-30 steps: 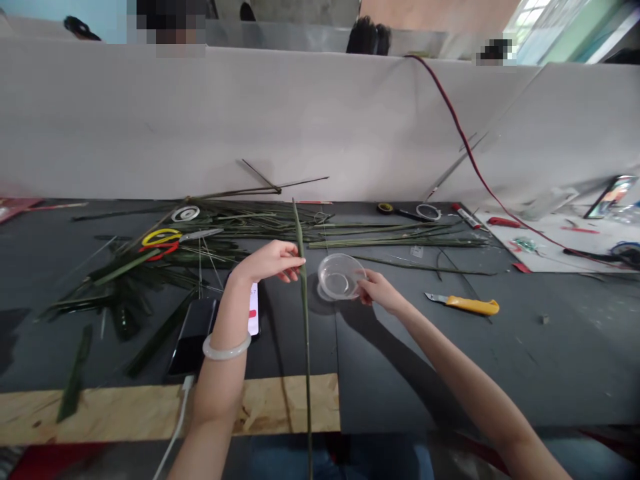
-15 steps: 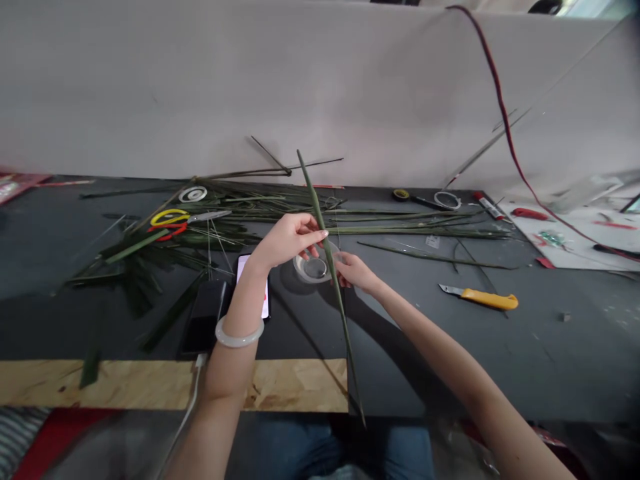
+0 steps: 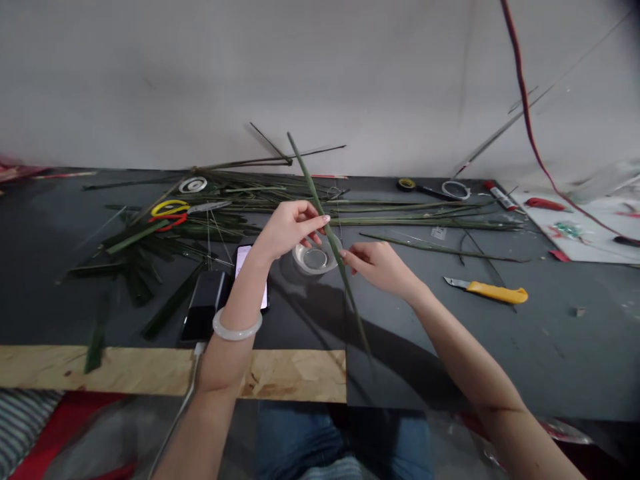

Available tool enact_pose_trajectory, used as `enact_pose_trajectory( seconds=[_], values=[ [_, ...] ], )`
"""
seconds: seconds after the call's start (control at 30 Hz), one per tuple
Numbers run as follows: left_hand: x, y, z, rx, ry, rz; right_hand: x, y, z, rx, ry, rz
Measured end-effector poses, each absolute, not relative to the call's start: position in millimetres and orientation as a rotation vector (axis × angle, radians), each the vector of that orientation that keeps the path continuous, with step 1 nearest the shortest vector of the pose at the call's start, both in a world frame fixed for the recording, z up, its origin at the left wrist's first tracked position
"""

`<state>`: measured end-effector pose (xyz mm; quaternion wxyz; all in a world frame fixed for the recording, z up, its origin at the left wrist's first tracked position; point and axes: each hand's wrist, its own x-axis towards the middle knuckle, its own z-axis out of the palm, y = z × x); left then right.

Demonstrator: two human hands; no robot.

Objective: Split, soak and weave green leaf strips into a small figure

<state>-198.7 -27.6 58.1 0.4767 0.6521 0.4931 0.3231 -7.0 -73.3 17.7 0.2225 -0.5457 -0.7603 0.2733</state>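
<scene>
A long, narrow green leaf [image 3: 309, 179] slants through the air over the table, its lower end reaching toward me. My left hand [image 3: 295, 230], a pale bangle on its wrist, pinches the leaf near the middle between thumb and fingers. Just below that, my right hand [image 3: 373, 263] has its thumb and fingers closed at the leaf's edge; its curled fingertips are partly hidden. Beneath both hands stands a clear plastic bowl [image 3: 316, 261], partly covered by the leaf and left fingers.
Many cut leaves [image 3: 200, 230] lie at left and back, with scissors [image 3: 173, 215] on them. A phone [image 3: 264, 293] and a black power bank [image 3: 205, 303] lie by my left forearm. A yellow-handled knife [image 3: 495, 292] rests at right. A red cord [image 3: 525, 110] hangs at right.
My right hand has moved from the bowl's rim up to the leaf's edge. My left hand keeps its pinch on the leaf, and the view has shifted slightly.
</scene>
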Motion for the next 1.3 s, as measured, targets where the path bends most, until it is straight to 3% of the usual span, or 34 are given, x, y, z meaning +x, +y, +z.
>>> enact_pose_trajectory(
  seconds=[0.2, 0.67, 1.3],
  values=[
    [-196, -22, 49, 1.554, 1.211, 0.903, -3, -72, 11, -1.29, -1.909, 1.021],
    [-194, -10, 31, 1.611, 1.277, 0.74, 21, -57, 6, -1.519, -2.052, 0.663],
    [-194, 2, 17, 1.333, 1.17, 1.036, 31, -42, -8, -1.243, -1.884, 1.401]
  ],
)
